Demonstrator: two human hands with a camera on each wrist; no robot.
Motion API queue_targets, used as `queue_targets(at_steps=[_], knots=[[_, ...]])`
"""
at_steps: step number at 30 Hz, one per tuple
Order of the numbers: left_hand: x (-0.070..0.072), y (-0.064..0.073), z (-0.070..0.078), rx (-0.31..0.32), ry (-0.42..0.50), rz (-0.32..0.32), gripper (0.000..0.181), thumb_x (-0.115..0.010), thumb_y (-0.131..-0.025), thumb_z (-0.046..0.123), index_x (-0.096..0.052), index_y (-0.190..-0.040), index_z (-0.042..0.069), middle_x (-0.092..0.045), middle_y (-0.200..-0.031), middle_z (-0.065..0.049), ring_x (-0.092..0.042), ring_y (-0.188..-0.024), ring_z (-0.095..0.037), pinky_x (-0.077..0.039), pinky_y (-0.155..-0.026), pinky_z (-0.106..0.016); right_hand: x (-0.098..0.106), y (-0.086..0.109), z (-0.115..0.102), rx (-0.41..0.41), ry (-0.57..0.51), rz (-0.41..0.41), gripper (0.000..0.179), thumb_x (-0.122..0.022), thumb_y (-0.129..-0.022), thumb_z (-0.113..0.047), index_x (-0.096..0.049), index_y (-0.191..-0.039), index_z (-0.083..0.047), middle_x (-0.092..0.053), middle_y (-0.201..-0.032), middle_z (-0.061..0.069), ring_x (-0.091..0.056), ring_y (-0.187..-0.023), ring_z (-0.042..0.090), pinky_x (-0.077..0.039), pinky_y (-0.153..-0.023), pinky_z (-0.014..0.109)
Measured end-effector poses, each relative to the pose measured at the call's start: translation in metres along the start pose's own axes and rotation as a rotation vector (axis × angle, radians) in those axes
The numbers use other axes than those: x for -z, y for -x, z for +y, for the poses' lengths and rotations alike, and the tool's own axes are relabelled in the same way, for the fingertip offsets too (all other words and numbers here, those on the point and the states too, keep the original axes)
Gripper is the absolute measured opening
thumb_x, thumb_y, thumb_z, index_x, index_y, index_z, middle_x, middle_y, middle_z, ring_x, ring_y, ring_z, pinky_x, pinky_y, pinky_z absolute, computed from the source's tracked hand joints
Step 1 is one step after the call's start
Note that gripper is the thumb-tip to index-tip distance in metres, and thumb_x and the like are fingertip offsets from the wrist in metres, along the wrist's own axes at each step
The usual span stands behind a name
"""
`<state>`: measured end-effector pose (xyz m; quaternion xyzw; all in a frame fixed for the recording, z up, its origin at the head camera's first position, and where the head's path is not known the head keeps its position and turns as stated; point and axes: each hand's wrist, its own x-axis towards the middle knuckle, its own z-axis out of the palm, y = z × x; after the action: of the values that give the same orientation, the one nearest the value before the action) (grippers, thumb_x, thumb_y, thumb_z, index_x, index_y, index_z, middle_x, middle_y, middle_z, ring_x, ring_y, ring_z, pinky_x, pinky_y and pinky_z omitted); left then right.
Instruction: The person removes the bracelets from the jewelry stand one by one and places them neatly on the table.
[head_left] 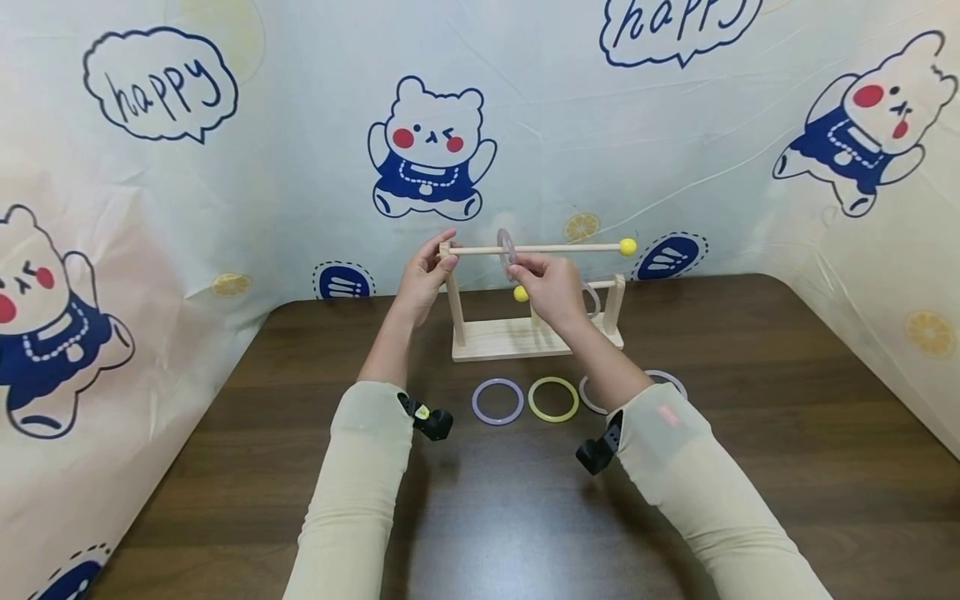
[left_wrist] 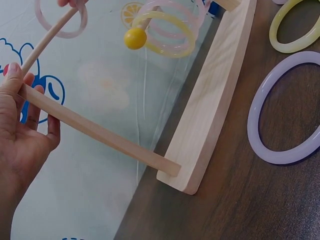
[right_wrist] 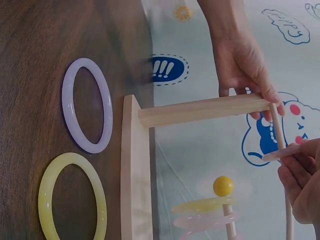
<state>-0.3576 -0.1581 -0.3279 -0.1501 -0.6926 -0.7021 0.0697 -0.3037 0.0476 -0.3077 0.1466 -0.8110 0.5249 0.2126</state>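
Observation:
A wooden stand (head_left: 495, 342) has an upper rod (head_left: 570, 248) tipped with a yellow ball (head_left: 627, 247). My left hand (head_left: 423, 279) grips the top of its left post (head_left: 455, 308), where that rod begins. Between thumb and fingers, my right hand (head_left: 555, 287) pinches a pale translucent ring (head_left: 506, 242) that encircles the upper rod, nearer its left end. Below, a shorter rod ending in another yellow ball (left_wrist: 135, 38) carries a yellow ring (left_wrist: 187, 47) and pink rings (left_wrist: 200, 17). My right hand hides part of this lower rod in the head view.
On the brown table (head_left: 247, 483), in front of the stand, lie a purple ring (head_left: 476, 402) and a yellow ring (head_left: 532, 402). Two pale rings lie to their right, partly behind my right forearm. A printed cloth backdrop (head_left: 315, 167) rises behind the table.

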Motion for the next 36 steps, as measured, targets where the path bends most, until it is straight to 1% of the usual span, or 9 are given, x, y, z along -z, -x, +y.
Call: queue_targets(at_steps=[4,10,16,22,28,36], knots=[[0.000,0.001,0.001,0.009,0.004,0.002,0.046,-0.055,-0.092,0.012,-0.045,-0.137,0.011,-0.052,-0.125,-0.011,-0.048,-0.095,-0.010,-0.038,-0.081,-0.024,0.002,0.001,-0.001,0.022,-0.030,0.013,0.021,-0.068,-0.085,-0.011,-0.070,-0.102,0.001,-0.070,-0.089,0.012,-0.066,-0.080,0.019,-0.050,-0.066,0.029],[0.000,0.004,0.003,0.025,-0.013,0.001,0.047,-0.054,-0.092,0.013,-0.043,-0.138,0.011,-0.053,-0.123,-0.006,-0.048,-0.097,-0.010,-0.038,-0.083,-0.025,0.004,0.002,0.001,-0.001,-0.052,0.014,0.022,-0.067,-0.086,-0.012,-0.070,-0.103,0.000,-0.070,-0.090,0.012,-0.066,-0.081,0.019,-0.048,-0.063,0.022],[-0.001,0.004,0.003,0.029,-0.019,0.005,0.047,-0.054,-0.092,0.013,-0.044,-0.138,0.012,-0.053,-0.123,-0.006,-0.048,-0.098,-0.011,-0.038,-0.083,-0.025,0.007,0.003,0.003,0.003,-0.045,0.033,0.022,-0.068,-0.085,-0.012,-0.070,-0.103,0.000,-0.070,-0.090,0.012,-0.066,-0.081,0.019,-0.045,-0.060,0.020],[-0.001,0.003,0.003,0.017,-0.026,0.004,0.046,-0.054,-0.092,0.014,-0.045,-0.137,0.011,-0.053,-0.124,-0.008,-0.048,-0.098,-0.011,-0.038,-0.083,-0.025,0.009,0.003,0.004,-0.012,-0.054,0.059,0.022,-0.068,-0.085,-0.013,-0.070,-0.103,0.000,-0.069,-0.090,0.013,-0.065,-0.080,0.019,-0.046,-0.060,0.018],[-0.001,0.004,0.004,0.020,-0.029,0.006,0.046,-0.054,-0.092,0.013,-0.045,-0.137,0.013,-0.053,-0.123,-0.006,-0.048,-0.098,-0.011,-0.039,-0.082,-0.025,0.011,0.004,0.007,-0.039,-0.065,0.070,0.023,-0.068,-0.085,-0.015,-0.070,-0.104,-0.001,-0.070,-0.090,0.012,-0.065,-0.078,0.017,-0.046,-0.059,0.017],[-0.001,0.003,0.005,0.025,-0.041,0.002,0.047,-0.053,-0.093,0.014,-0.044,-0.138,0.012,-0.051,-0.127,-0.010,-0.048,-0.099,-0.011,-0.038,-0.083,-0.026,0.016,0.006,0.010,-0.031,-0.097,0.082,0.023,-0.067,-0.086,-0.013,-0.069,-0.104,0.001,-0.069,-0.091,0.014,-0.065,-0.081,0.022,-0.048,-0.063,0.019]])
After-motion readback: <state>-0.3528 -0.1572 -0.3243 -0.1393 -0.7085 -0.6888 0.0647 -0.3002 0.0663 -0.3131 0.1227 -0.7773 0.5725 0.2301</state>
